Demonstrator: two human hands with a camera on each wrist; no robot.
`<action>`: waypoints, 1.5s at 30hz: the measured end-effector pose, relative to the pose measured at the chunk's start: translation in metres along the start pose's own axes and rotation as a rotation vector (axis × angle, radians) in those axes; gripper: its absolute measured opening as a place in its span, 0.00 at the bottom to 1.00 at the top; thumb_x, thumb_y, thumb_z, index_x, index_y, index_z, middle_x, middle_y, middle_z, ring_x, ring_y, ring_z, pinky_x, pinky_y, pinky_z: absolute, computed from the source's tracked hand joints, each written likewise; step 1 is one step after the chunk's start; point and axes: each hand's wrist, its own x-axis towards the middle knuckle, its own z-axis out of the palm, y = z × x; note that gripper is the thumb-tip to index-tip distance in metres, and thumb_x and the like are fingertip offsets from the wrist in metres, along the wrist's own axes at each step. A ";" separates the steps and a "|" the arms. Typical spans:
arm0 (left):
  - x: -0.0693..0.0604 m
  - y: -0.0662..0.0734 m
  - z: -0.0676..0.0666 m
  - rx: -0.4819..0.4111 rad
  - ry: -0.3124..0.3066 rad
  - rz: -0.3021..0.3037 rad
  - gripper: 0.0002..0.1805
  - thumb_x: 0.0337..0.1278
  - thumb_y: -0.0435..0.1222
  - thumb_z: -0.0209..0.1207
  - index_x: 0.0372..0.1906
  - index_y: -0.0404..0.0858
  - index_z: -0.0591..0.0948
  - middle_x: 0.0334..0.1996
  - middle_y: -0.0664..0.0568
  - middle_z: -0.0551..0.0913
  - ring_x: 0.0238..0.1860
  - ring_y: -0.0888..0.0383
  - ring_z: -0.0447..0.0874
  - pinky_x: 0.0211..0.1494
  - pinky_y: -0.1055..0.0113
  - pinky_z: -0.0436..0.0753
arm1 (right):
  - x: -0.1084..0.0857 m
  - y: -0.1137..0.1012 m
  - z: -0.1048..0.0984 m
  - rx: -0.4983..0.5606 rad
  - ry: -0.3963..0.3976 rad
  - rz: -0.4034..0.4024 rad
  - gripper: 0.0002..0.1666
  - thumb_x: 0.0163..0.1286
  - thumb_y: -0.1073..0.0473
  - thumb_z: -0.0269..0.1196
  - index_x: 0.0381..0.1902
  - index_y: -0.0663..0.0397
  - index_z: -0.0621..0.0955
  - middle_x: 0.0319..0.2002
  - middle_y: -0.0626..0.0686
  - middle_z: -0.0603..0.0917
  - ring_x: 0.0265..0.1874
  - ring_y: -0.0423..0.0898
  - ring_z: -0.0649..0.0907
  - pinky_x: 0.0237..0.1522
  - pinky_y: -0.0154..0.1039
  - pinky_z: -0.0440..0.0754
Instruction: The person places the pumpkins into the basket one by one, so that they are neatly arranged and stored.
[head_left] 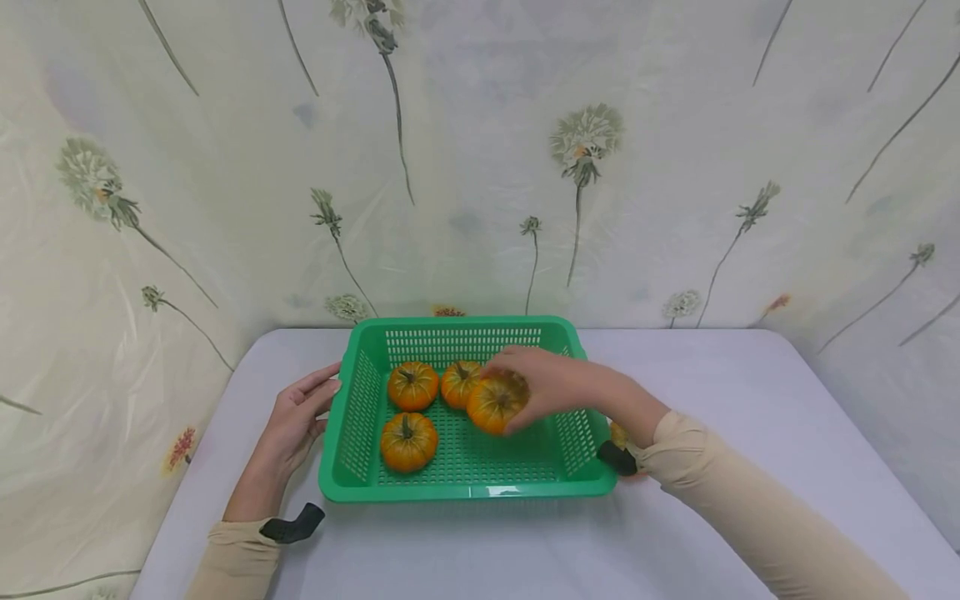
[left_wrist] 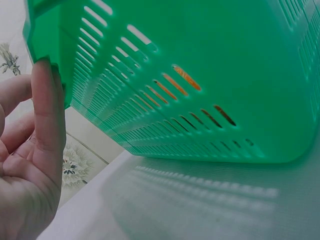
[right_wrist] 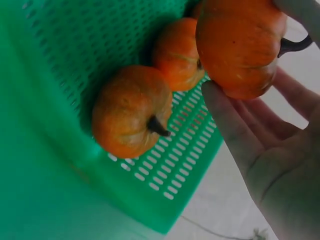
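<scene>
My right hand [head_left: 551, 382] holds a small orange pumpkin [head_left: 495, 408] above the green plastic basket [head_left: 397, 493], its fingers and thumb around the sides. The right wrist view shows this held pumpkin [right_wrist: 240, 47] with its dark curved stem. Three more pumpkins sit on the basket floor: a back-left pumpkin [head_left: 412, 386], a front-left pumpkin [head_left: 408, 443] and a back-middle pumpkin [head_left: 459, 383], partly hidden by the held one. At the basket's left side, my left hand [head_left: 292, 421] touches the rim with extended fingers. The left wrist view shows that hand [left_wrist: 35, 145] against the slotted wall.
Right of the basket, an orange and yellow object [head_left: 619, 435] is mostly hidden behind my right wrist and its black strap [head_left: 617, 458]. The basket stands on a white-covered table [head_left: 712, 375]. Behind hangs a flower-patterned curtain [head_left: 465, 167].
</scene>
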 end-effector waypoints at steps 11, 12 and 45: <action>0.000 0.000 0.000 -0.005 -0.001 -0.001 0.33 0.75 0.40 0.61 0.76 0.32 0.66 0.44 0.61 0.89 0.39 0.67 0.91 0.39 0.72 0.92 | 0.015 -0.009 0.013 -0.076 -0.073 0.014 0.43 0.52 0.46 0.82 0.66 0.42 0.79 0.57 0.46 0.80 0.55 0.44 0.78 0.64 0.44 0.82; 0.000 0.000 0.000 -0.004 -0.002 0.000 0.33 0.75 0.40 0.61 0.76 0.32 0.66 0.44 0.61 0.89 0.39 0.67 0.91 0.38 0.72 0.92 | 0.016 -0.009 0.014 -0.077 -0.076 0.016 0.43 0.52 0.46 0.82 0.66 0.43 0.79 0.58 0.47 0.80 0.56 0.44 0.78 0.65 0.44 0.82; 0.000 0.000 0.000 0.014 0.009 -0.004 0.33 0.74 0.41 0.61 0.76 0.33 0.67 0.43 0.62 0.89 0.39 0.67 0.90 0.37 0.73 0.91 | 0.038 -0.027 0.034 -0.185 -0.190 0.028 0.41 0.52 0.51 0.83 0.64 0.43 0.80 0.64 0.48 0.78 0.56 0.45 0.81 0.62 0.44 0.85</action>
